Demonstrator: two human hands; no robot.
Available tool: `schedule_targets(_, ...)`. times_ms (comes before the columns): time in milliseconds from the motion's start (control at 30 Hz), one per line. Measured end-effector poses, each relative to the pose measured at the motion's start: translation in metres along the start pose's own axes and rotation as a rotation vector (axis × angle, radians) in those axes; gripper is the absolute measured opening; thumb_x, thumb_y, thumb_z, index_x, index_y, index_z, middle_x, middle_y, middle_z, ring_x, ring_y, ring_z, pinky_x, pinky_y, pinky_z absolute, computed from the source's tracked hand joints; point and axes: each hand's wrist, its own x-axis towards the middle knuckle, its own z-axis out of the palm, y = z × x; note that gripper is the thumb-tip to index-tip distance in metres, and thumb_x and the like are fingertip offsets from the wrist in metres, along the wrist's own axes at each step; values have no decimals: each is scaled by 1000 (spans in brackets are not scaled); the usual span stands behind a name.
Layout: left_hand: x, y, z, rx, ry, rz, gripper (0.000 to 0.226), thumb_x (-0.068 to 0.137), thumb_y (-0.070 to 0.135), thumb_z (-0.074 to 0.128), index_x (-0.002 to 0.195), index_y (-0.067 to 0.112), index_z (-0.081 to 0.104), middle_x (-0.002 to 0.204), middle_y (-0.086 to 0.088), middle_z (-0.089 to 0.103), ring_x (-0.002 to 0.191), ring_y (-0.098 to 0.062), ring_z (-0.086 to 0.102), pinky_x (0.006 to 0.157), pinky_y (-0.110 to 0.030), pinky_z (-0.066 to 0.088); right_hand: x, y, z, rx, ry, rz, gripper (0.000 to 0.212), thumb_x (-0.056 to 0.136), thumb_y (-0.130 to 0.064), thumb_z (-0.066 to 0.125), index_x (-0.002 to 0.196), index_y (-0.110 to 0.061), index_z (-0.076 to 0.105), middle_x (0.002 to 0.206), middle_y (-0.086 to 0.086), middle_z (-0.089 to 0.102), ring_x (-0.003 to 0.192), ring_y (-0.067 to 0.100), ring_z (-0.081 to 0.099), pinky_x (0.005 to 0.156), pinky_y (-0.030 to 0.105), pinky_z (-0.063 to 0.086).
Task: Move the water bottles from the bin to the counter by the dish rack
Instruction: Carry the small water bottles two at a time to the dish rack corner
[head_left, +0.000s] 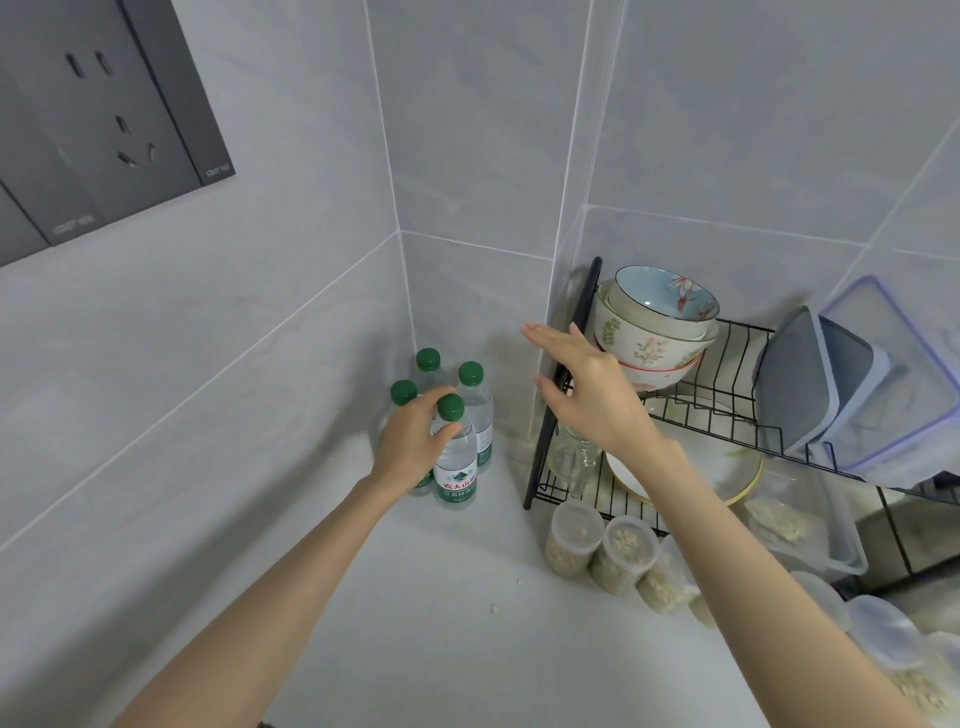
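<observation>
Gripping front water bottle with left hand | right hand splayed, empty | bowls nested in dish rack

The bottles are clear, with dark green caps and white-and-green labels bearing red characters. The counter and wall tiles are pale grey, the grout white. The socket panel is dark grey and the dish rack black. The top bowl is light blue with a red flower. The bowl beneath is cream with green leaves and pink blossoms.
</observation>
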Motion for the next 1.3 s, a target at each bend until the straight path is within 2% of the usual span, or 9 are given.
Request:
schedule_targets(167, -12, 19, -18, -96, 104, -9, 38, 88, 11, 65, 126, 14, 57, 122, -1, 66, 115, -15, 60, 99, -32, 46, -19, -11, -10, -30, -54, 31, 58, 91, -9, 60, 143, -29, 43, 150, -4, 44, 135, 12, 44, 109, 35, 41)
schedule_targets(267, -22, 40, -34, -169, 133, 15, 37, 89, 13, 64, 125, 17, 59, 122, 7, 65, 112, -11, 61, 98, -32, 48, -36, -23, -19, 75, 15, 83, 54, 91, -12, 61, 140, -29, 47, 149, -9, 44, 136, 7, 43, 110, 30, 39)
schedule_targets(400, -46, 67, -48, -256, 148, 5, 38, 90, 13, 63, 127, 19, 60, 127, 10, 62, 111, -8, 60, 91, -12, 46, -61, -37, -35, 256, 76, 233, 53, 89, -15, 63, 138, -31, 50, 134, -16, 56, 123, 1, 50, 105, 28, 43)
schedule_targets(500, -69, 82, -50, -334, 137, 4, 38, 89, 11, 62, 126, 22, 61, 127, 9, 63, 111, -9, 62, 95, -18, 47, -81, -43, -47, 354, 46, 336, 49, 91, -18, 64, 135, -32, 50, 127, -22, 56, 120, 3, 54, 100, 30, 47)
schedule_targets(700, -107, 97, -34, -390, -132, -76, 36, 93, 18, 60, 127, 27, 58, 120, 11, 66, 95, 6, 62, 76, -7, 47, -125, -55, -66, 465, 34, 453, 46, 91, -15, 63, 130, -36, 52, 121, -15, 64, 106, 2, 63, 91, 25, 51)
schedule_targets(833, -124, 103, -22, -419, -255, -108, 33, 94, 19, 59, 126, 29, 58, 122, 11, 66, 99, -10, 63, 88, -25, 49, -156, -71, -76, 510, 125, 494, 45, 92, -8, 61, 130, -30, 55, 115, -15, 68, 96, -4, 66, 78, 11, 50)
schedule_targets(900, -130, 105, -18, -419, -296, -95, 32, 94, 20, 59, 125, 29, 59, 119, 13, 66, 101, -13, 64, 89, -29, 50, -170, -80, -79, 504, 182, 513, 43, 92, -7, 60, 129, -30, 56, 112, -11, 70, 96, 1, 68, 79, 16, 52)
schedule_targets(1067, -152, 109, -17, -451, -404, -35, 33, 93, 22, 60, 126, 29, 58, 116, 15, 66, 97, 6, 63, 92, -23, 47, -207, -109, -81, 523, 313, 570, 36, 92, -6, 61, 122, -25, 58, 104, -4, 74, 98, 8, 68, 91, 30, 51)
schedule_targets(1300, -192, 129, -3, -470, -601, 95, 30, 93, 20, 60, 122, 28, 58, 116, 13, 67, 98, 0, 63, 86, -21, 49, -275, -151, -85, 574, 449, 694, 40, 91, -6, 64, 128, -19, 56, 116, 7, 66, 99, 17, 63, 87, 32, 53)
